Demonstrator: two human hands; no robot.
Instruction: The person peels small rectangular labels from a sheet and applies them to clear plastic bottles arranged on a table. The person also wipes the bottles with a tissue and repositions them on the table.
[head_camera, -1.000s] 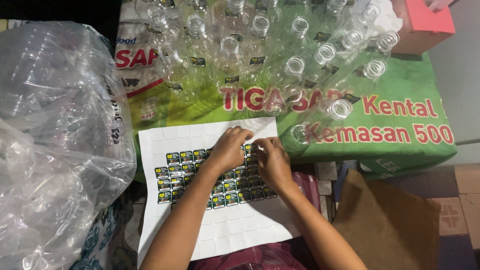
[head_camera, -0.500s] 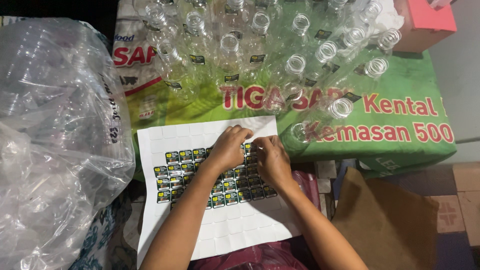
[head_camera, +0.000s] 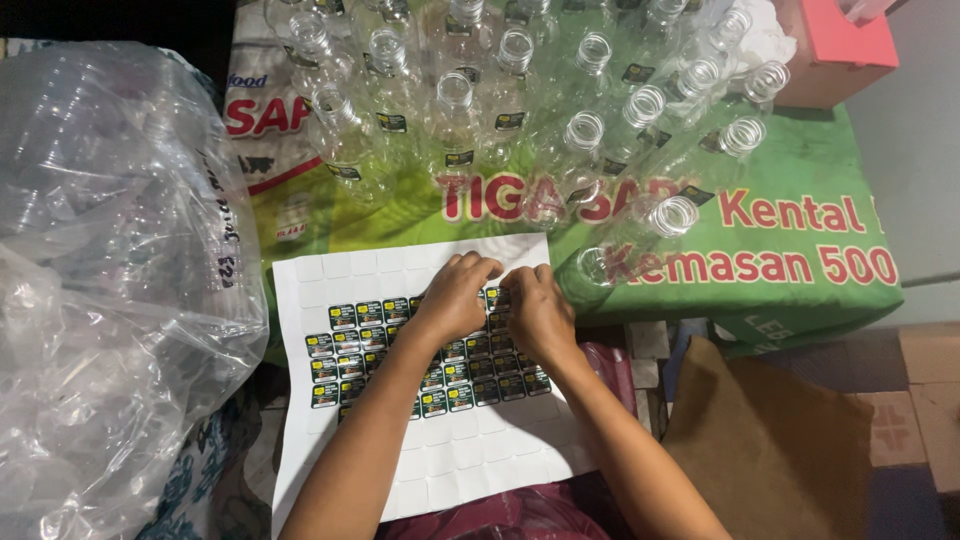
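Both hands (head_camera: 500, 300) pick at white sheet (head_camera: 340, 270) of dark labels (head_camera: 350, 340).

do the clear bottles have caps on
No, the clear bottles stand with open, uncapped threaded necks on the green printed sheet.

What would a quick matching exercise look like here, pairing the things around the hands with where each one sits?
Things:
1. sticker sheet
2. clear bottles
3. plastic bag
4. pink box

Places:
A. far left
B. top right corner
C. under both hands
D. standing on the green printed sheet, beyond the hands

Pairs: 1-C, 2-D, 3-A, 4-B
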